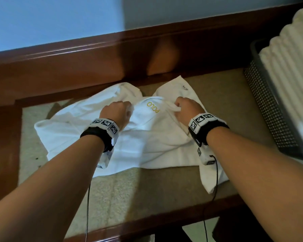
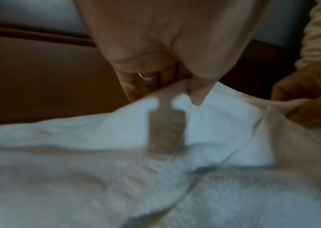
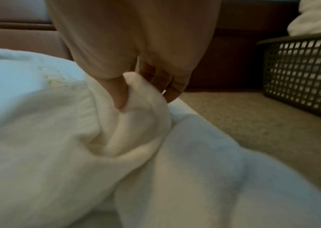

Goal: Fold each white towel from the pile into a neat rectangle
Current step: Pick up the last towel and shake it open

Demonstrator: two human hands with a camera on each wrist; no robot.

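Note:
A white towel with yellow "POLO" lettering lies rumpled on a beige carpeted ledge. My left hand pinches a bunched edge of the towel between thumb and fingers, left of the lettering. My right hand grips another bunch of the same edge, right of the lettering. In the right wrist view the thumb presses a fold of the towel against curled fingers. The towel's far corners splay out beyond both hands. In the left wrist view the right hand shows at the right edge.
A dark mesh basket stands at the right, holding a pile of white towels. A brown wooden wall panel runs behind the ledge, and a wooden rim borders its front. Cables hang from both wrist cameras.

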